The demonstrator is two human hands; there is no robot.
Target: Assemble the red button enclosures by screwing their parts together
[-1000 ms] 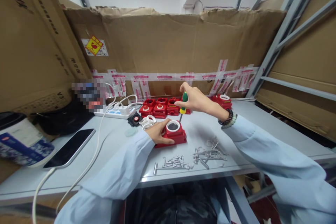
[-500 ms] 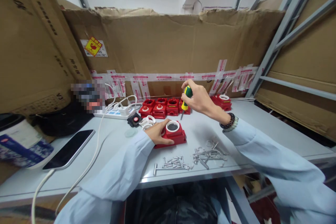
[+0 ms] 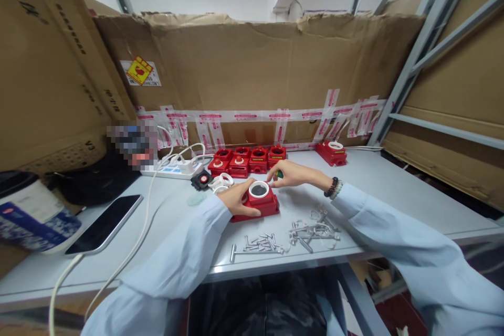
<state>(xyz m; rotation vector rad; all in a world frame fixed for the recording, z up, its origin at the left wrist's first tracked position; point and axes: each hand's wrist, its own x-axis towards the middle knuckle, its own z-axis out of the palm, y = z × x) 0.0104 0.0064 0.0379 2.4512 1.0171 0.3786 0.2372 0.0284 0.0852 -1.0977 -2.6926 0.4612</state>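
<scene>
Right hand (image 3: 290, 174) lowered, screwdriver (image 3: 279, 174) mostly hidden in grip; left hand (image 3: 236, 200) gripping red box (image 3: 268, 206).

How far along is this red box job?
Looks done: the row of red boxes at the back. In hand: the left hand steadies a red box with a white ring; the right hand holds a screwdriver beside it. Left: the loose screws in front, maybe the lone box far right.

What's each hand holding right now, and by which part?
The left hand grips the red housing by its left side. The right hand is closed around the screwdriver at its handle; only a bit of green shows.
</scene>
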